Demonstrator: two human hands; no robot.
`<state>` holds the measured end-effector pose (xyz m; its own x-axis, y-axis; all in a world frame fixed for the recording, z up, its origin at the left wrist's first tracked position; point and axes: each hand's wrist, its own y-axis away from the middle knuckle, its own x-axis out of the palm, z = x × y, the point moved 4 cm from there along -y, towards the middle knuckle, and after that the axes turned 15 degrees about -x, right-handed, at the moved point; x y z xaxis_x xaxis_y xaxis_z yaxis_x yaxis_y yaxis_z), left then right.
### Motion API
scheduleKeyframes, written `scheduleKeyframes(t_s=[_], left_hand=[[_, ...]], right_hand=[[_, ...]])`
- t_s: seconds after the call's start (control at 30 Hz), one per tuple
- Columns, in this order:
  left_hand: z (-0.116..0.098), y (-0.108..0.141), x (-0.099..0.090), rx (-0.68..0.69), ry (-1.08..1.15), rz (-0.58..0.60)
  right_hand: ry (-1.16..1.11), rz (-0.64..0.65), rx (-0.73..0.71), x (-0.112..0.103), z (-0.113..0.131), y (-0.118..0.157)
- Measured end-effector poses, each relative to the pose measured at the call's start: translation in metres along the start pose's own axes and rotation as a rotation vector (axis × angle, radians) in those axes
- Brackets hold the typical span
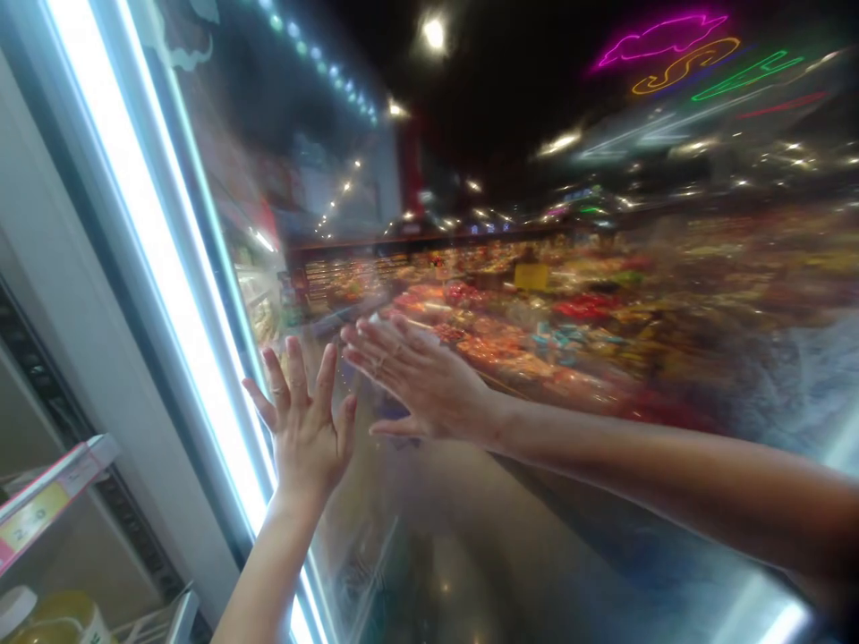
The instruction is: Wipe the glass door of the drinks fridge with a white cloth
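My left hand [305, 434] is raised with its fingers spread and its back towards me, right beside a bright light strip [167, 295]. To the right, my right hand [429, 380] is stretched out with its fingers pointing left and its thumb lower down. Both palms face a clear pane with misty patches [785, 385]. They look laid flat on it, though the contact itself is hidden. Neither hand holds anything. The two hands are close together but apart.
At the lower left, a shelf edge carries a price label [33, 519]. Below it stands a white-capped bottle [60, 617] of yellow liquid. Beyond the pane, blurred colourful produce displays [583, 309] and a yellow sign [530, 275] fill the shop. Neon signs [661, 40] glow overhead.
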<state>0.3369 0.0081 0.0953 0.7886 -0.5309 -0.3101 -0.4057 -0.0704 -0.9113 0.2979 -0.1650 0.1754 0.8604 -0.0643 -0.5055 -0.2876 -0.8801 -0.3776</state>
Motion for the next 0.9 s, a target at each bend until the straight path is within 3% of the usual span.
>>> scheduleKeyframes(t_s=[0.07,0.2,0.33,0.37,0.5,0.53,0.67,0.83,0.9], left_hand=[[-0.002,0.003,0.001,0.002,0.003,-0.002],[-0.023,0.013,0.006,0.004,0.059,0.009],[-0.063,0.023,0.014,0.032,0.122,0.023],[-0.074,0.025,0.016,0.038,0.128,0.025],[-0.121,0.034,0.026,0.071,0.157,0.020],[-0.133,0.039,0.029,0.082,0.176,0.018],[-0.183,0.064,0.044,0.135,0.268,0.041],[-0.229,0.072,0.053,0.164,0.222,0.018],[-0.246,0.066,0.052,0.202,0.199,-0.002]], right_hand=[[0.029,-0.018,-0.030,0.002,0.006,0.015],[0.197,-0.176,0.321,-0.002,0.010,0.068],[0.226,-0.082,0.192,0.003,0.026,0.120],[0.239,-0.069,0.214,0.000,0.024,0.134],[0.346,-0.154,0.544,-0.020,0.002,0.191],[0.350,-0.152,0.549,-0.022,0.001,0.201],[0.330,-0.050,0.329,-0.019,0.008,0.234],[0.354,-0.180,0.646,-0.044,-0.025,0.292],[0.314,-0.154,0.543,-0.048,-0.031,0.306]])
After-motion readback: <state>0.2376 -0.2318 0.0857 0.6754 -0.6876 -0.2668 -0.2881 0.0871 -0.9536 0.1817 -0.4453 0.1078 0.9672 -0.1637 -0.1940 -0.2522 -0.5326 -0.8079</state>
